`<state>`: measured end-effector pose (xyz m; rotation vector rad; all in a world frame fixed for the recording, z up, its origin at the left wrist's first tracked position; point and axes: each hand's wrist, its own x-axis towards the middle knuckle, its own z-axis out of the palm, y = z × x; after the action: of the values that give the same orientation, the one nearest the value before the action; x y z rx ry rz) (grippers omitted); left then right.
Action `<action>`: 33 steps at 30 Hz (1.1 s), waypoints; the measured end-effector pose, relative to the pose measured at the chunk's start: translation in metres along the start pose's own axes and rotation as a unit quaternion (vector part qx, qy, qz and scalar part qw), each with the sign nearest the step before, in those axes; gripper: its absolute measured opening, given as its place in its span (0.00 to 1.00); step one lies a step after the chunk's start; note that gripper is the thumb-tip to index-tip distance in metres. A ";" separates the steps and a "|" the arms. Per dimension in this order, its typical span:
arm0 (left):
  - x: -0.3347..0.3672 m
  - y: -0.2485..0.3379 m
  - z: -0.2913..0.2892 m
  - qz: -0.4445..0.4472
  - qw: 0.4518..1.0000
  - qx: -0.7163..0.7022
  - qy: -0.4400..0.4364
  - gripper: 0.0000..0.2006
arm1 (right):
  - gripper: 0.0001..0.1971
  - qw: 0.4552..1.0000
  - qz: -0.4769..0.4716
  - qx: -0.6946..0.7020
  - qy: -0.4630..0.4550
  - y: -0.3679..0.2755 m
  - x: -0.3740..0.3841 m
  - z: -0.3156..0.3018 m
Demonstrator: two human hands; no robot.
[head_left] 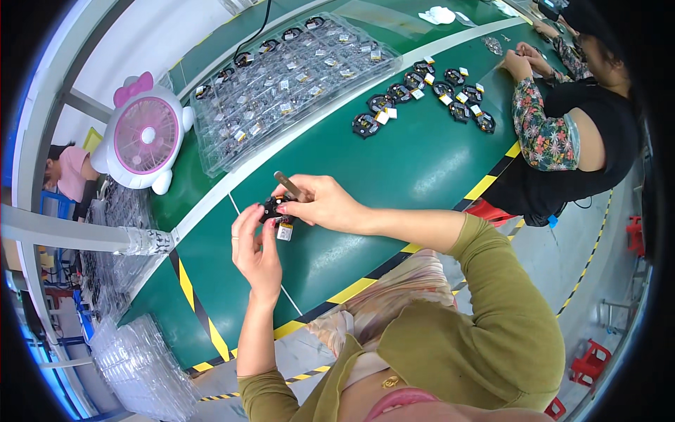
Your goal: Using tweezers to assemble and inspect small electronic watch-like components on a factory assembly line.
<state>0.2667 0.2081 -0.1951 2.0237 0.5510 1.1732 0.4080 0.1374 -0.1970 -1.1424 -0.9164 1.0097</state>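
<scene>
Over the green bench, my left hand pinches a small black round electronic part between thumb and fingers. A white battery pouch hangs from this part on its near side. My right hand is closed around a slim grey-brown tool, whose upper end sticks out past the fingers. The tool's working end is hidden at the black part, so its exact kind cannot be made out. Both hands meet at the part, with the right fingertips touching it.
Beyond my hands, several similar black units with white pouches lie on the green bench. Clear plastic trays hold more units. A white-and-pink fan stands at left, near a metal post. A co-worker's flowered sleeve is at right.
</scene>
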 end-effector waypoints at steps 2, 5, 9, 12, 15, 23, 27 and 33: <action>-0.002 -0.004 -0.005 -0.018 0.997 0.073 -0.020 0.09 | 0.08 1.000 -0.011 -0.003 -0.001 0.000 -0.004 0.002; 0.005 -0.006 0.002 -0.053 0.999 0.000 0.011 0.06 | 0.13 0.999 -0.009 0.030 -0.031 -0.002 -0.007 0.001; 0.000 -0.007 0.004 -0.116 0.993 -0.008 0.021 0.07 | 0.14 0.998 0.006 0.050 -0.033 0.011 0.001 0.005; 0.004 -0.012 0.011 -0.106 0.994 0.007 0.018 0.05 | 0.14 0.999 0.031 0.040 -0.012 0.006 -0.005 -0.004; 0.003 -0.015 0.010 -0.079 0.995 0.016 0.052 0.06 | 0.14 0.998 0.064 0.023 0.000 0.004 -0.004 0.001; -0.001 -0.017 -0.001 -0.054 0.993 0.086 0.060 0.09 | 0.15 0.995 0.097 -0.027 0.002 0.006 -0.004 0.012; -0.004 -0.021 0.001 -0.061 0.990 0.114 0.062 0.09 | 0.15 0.994 0.103 -0.031 0.011 0.005 -0.006 0.015; -0.005 -0.020 0.000 -0.060 0.985 0.144 0.068 0.07 | 0.15 0.997 0.051 -0.052 0.008 0.013 -0.010 0.015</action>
<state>0.2637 0.2177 -0.2127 2.1241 0.9456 1.2196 0.3894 0.1338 -0.2079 -1.2928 -0.9137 1.0440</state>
